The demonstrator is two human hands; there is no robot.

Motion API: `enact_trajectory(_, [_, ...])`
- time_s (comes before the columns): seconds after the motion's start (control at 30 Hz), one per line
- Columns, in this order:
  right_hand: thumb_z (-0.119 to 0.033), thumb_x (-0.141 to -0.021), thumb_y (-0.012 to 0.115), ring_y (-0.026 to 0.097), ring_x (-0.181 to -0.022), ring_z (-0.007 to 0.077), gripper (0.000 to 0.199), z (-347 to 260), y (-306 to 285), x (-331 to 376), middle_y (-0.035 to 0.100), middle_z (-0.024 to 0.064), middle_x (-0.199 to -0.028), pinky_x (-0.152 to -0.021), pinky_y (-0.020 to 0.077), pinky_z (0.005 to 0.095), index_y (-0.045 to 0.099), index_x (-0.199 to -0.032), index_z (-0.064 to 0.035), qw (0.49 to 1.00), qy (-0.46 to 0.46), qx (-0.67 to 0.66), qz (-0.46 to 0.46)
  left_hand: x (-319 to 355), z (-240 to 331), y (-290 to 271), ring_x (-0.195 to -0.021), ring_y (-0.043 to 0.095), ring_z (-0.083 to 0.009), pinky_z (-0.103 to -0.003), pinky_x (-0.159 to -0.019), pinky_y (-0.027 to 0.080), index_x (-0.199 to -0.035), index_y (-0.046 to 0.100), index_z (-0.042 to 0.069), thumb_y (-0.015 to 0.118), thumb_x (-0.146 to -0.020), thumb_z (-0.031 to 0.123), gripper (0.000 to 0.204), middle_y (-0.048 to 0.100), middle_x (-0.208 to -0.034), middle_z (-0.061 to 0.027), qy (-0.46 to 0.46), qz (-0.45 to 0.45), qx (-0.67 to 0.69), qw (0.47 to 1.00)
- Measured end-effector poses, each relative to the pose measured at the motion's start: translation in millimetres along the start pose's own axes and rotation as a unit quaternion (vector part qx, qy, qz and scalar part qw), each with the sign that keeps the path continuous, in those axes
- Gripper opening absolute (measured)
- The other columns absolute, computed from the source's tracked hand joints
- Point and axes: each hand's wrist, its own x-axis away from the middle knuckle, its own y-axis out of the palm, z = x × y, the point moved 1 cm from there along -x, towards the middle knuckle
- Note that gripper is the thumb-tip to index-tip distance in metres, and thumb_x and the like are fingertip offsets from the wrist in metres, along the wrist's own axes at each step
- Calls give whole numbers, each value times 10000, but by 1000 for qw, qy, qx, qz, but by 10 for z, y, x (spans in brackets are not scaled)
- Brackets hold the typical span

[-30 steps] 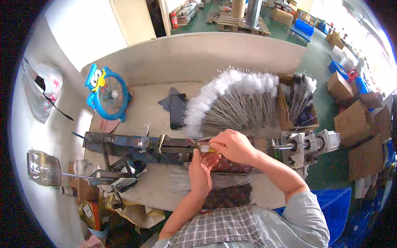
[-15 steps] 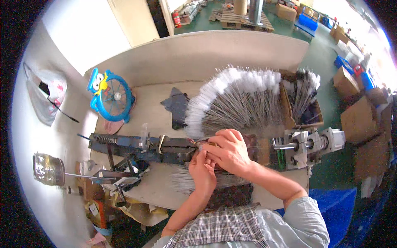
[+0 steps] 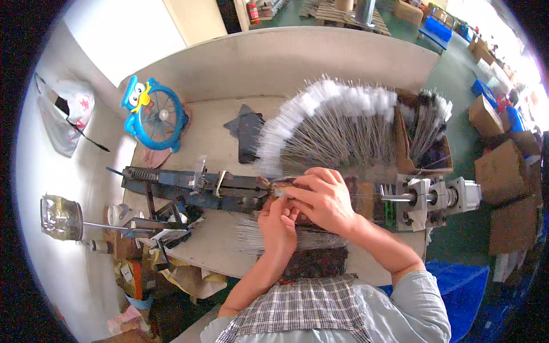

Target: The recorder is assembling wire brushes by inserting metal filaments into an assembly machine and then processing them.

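My left hand [image 3: 277, 228] and my right hand [image 3: 324, 201] meet at the inner end of a long dark metal bar fixture [image 3: 189, 191]. The fingers of both are closed in a pinch around something small and pale, too hidden to name. Just beyond my right hand spreads a broad fan of thin wire brushes [image 3: 331, 128] with white bristle tips. More fine wires [image 3: 254, 237] lie beside my left wrist, on the near side of the fixture. To the right of my hands stands a motor-driven shaft unit [image 3: 426, 200] with metal rods pointing toward them.
A blue toy-like wheel fan [image 3: 161, 117] stands at the back left, near a dark flat pad [image 3: 250, 137]. Behind the shaft unit, a cardboard box [image 3: 426, 157] holds darker brushes. A jar on a rod [image 3: 62, 217] juts out left. Low boarding [image 3: 320, 51] borders the table.
The whole view has shifted slightly, so the bench sits a little higher. Both hands stay together at the fixture's end, with only small finger movements.
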Motion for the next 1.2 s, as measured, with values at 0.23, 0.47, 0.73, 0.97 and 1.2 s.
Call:
enact_trajectory(0.23, [-182,-612,724,560,-936,222,254,-21,-17,-27,624,16,-921,-801,425,365,691,-859,-132,1000,2,10,-1,13,0,62,-811,559,-143,-303,-743,471,-883,520,57,547,-837,153,110,548,-837,-28,-18,31,43,998])
enact_trajectory(0.47, [-189,-624,718,562,-923,207,274,-48,-5,-6,624,11,-918,-788,427,356,689,-892,-137,1000,7,8,8,-8,-9,25,-757,560,-119,-273,-709,461,-893,556,34,546,-854,106,82,580,-856,-32,-36,34,78,996])
enact_trajectory(0.73, [-208,-646,706,553,-948,217,276,-108,91,-60,620,11,-940,-802,427,364,683,-909,-130,1000,15,-1,-23,-15,-44,-46,-730,537,-70,-222,-673,446,-858,556,53,527,-878,103,61,564,-795,7,-12,-19,65,998])
enact_trajectory(0.97, [-191,-638,714,563,-935,224,273,-65,37,-31,624,22,-933,-786,440,363,684,-900,-120,1000,17,-21,1,23,-6,72,-784,538,-98,-251,-690,443,-882,543,50,522,-871,145,98,557,-867,-13,-40,31,86,995])
enact_trajectory(1.2, [-181,-629,718,566,-923,217,269,-56,-5,-35,625,24,-933,-776,438,356,689,-888,-117,1000,11,-11,-2,-3,-53,-16,-800,568,-118,-267,-753,454,-925,555,53,556,-849,123,103,580,-858,-25,-11,10,59,998])
